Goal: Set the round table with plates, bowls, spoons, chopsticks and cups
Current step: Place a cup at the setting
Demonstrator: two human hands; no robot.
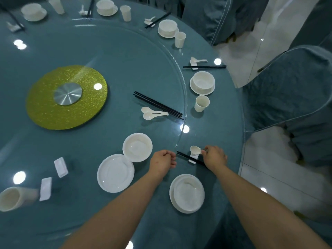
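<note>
Settling the white ceramic spoon (195,150) onto the small white rest (193,156) is the step in hand, near the right edge of the round teal desk (212,126), just outside the glass turntable (181,97). Done well, the bowl of the spoon sits in the rest and the handle lies parallel to the black chopsticks (190,157) across that rest. The right hand (214,156) has its grip pinched on the spoon's handle. The left hand (162,161) is loosely curled, grasping nothing, beside the white bowl (137,147). No cup stands at this place yet.
</note>
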